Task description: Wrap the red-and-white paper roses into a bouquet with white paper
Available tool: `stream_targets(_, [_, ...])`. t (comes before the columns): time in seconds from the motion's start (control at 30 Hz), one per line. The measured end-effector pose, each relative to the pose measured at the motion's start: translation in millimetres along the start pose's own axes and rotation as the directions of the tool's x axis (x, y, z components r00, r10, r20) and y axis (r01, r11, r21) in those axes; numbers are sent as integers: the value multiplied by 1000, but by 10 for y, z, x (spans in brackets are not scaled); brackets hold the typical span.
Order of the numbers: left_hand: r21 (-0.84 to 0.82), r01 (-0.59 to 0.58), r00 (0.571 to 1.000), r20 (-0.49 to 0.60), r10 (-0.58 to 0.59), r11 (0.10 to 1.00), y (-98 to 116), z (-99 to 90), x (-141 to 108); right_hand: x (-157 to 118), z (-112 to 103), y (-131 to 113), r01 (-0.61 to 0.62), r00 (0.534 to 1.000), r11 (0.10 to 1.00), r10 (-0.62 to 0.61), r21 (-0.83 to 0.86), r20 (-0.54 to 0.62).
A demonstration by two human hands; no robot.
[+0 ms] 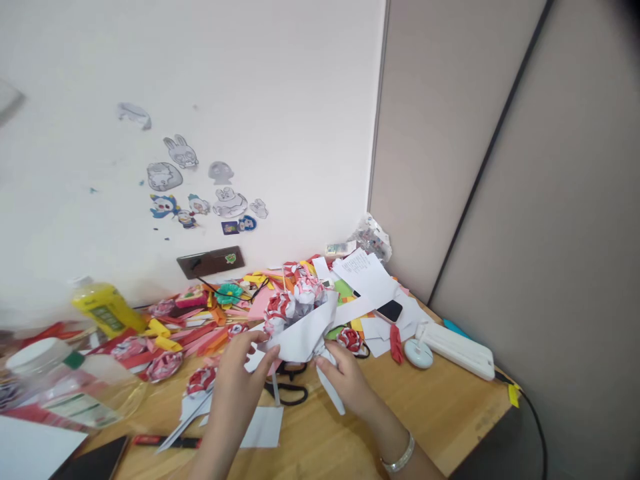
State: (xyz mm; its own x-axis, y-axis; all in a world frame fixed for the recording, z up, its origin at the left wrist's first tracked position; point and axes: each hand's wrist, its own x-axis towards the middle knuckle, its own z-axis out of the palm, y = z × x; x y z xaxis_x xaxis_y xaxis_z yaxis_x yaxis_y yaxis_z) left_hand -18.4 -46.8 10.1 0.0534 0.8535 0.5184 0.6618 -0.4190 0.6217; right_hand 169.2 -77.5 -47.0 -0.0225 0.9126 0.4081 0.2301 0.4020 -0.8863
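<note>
A paper flower bouquet point(307, 327), with red-and-white crumpled blooms inside a white paper wrap, is held over the table. My right hand point(347, 377) closes around its gathered, twisted lower end, from which a white paper tail points down. On the other side, my left hand point(240, 367) pinches the wrap's left edge between thumb and fingers. Black-handled scissors point(293, 393) lie under the bouquet, partly hidden. Near my left wrist is a red-and-white paper flower point(201, 381), and another paper flower point(350, 339) sits just beyond my right hand.
Coloured paper strips and flowers cover the back and left. A yellow bottle point(107, 307) and a clear jar point(80, 390) stand left. A phone point(389, 311), white mouse point(418, 353) and white power strip point(457, 350) lie right, near the wooden table's point(425, 413) edge. A grey partition point(540, 233) rises beyond.
</note>
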Motion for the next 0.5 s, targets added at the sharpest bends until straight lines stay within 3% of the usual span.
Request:
stream_targets(0.13, [-100, -10, 997, 72, 17, 995, 37, -26, 25, -7, 10, 35, 6, 1000, 1000, -6, 20, 5])
stream_targets(0.3, [-147, 130, 990, -28, -136, 981, 34, 15, -8, -12, 29, 55, 10, 1000, 1000, -10, 8, 5])
stream_targets(0.37, [-287, 248, 966, 0, -258, 925, 36, 27, -30, -17, 34, 67, -3, 1000, 1000, 3, 25, 2])
stream_targets(0.5, [-525, 447, 893, 209, -400, 724, 57, 10, -58, -28, 34, 76, -54, 999, 995, 53, 81, 14])
